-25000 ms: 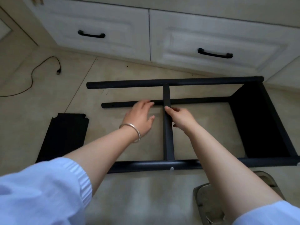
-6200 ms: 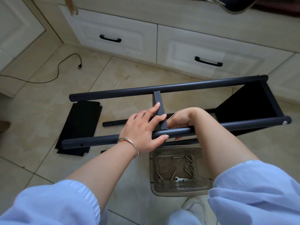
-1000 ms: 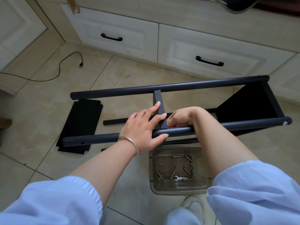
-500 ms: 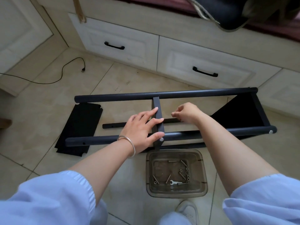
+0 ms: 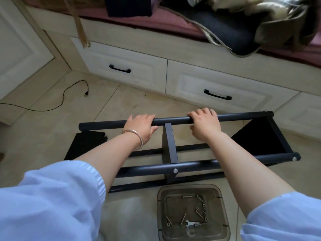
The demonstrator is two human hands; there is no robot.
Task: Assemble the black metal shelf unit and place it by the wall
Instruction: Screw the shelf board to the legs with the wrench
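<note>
The black metal shelf frame (image 5: pixel 170 145) lies on its side on the tiled floor, with round tubes running left to right and a flat crossbar between them. A black shelf panel is fixed at its right end (image 5: pixel 257 140). My left hand (image 5: pixel 141 126) and my right hand (image 5: pixel 204 122) both grip the far top tube (image 5: pixel 243 116), one on each side of the crossbar. A loose black shelf panel (image 5: pixel 83 146) lies flat on the floor under the frame's left end.
A clear plastic tray (image 5: pixel 192 213) with screws, spacers and a small wrench sits on the floor just in front of the frame. White drawers (image 5: pixel 125 66) with black handles stand behind, under a cushioned bench. A black cable (image 5: pixel 64 96) trails across the floor at left.
Both hands left the near tube and crossbar and moved to the far top tube, which they now grip. The view has tilted up toward the bench.
</note>
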